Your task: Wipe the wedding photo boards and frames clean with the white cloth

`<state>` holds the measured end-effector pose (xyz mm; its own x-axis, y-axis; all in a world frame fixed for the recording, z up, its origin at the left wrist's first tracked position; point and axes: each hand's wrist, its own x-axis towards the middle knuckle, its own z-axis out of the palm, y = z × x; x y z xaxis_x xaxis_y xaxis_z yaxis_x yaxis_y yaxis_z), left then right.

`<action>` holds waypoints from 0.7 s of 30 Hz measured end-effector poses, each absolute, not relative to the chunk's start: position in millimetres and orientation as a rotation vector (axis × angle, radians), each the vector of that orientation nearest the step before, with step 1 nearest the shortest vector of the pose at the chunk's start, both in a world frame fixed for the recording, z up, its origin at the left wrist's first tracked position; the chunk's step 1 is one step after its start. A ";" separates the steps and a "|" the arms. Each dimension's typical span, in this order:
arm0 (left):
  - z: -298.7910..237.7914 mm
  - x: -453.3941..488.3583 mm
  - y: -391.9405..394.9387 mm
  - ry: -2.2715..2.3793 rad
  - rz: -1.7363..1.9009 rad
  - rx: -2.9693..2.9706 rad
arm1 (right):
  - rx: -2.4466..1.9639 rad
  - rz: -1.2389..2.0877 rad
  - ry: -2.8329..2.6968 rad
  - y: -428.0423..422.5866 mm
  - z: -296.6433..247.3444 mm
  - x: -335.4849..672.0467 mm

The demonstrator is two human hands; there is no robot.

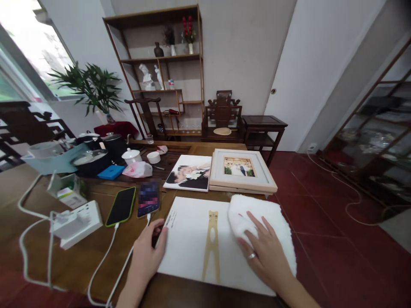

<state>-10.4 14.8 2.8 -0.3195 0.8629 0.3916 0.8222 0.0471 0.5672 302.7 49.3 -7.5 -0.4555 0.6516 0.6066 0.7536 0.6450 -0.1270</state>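
Note:
A white picture panel (189, 239) lies on the table with its back upward, showing a gold-coloured stand leg (212, 244) that forks toward me. At its left edge is my left hand (149, 246), thumb along the rim and fingers curled at the side, gripping it. My right hand (265, 246) presses a fluffy white cloth (279, 214) onto the panel's right part, with some fingers spread and the cloth bunched under them. A ring is on one finger. The panel's front is hidden.
Beyond the panel lie a portrait print (189, 173) and a stack of framed pictures (268, 177). Two phones, one a green-cased phone (120, 206), lie left with white cables near a power strip (80, 226). Pots and a white lidded cup (131, 156) stand farther back.

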 end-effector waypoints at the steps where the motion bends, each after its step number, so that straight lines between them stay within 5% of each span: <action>1: 1.9 -10.4 14.5 2.222 1.154 1.786 | -1.092 -0.217 -2.261 49.4 -7.5 304.0; 21: 54.1 -1.0 -14.6 1.372 1.492 0.715 | -1.023 -0.186 -2.211 39.7 -1.5 308.0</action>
